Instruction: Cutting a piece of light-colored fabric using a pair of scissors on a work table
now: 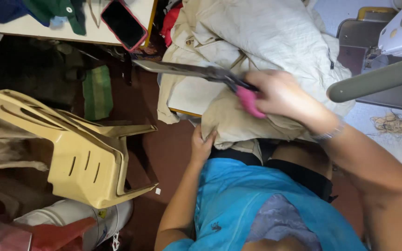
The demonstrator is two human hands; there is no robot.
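Note:
My right hand [280, 95] grips a pair of large scissors [189, 71] by their pink handles, blades pointing left over the beige cloth [257, 32]. The hand is blurred. My left hand [202, 144] pinches the lower edge of the same beige cloth where it hangs over my lap. The cloth lies heaped across a small table [187, 95] in front of me. I wear a blue shirt and a wristband on the right wrist.
Stacked cream plastic chairs [84, 148] stand at the left. A phone in a pink case [123, 23] lies on a white table [94, 32] at the top left. A sewing machine [396, 32] is at the top right, a white bucket [75, 218] at the bottom left.

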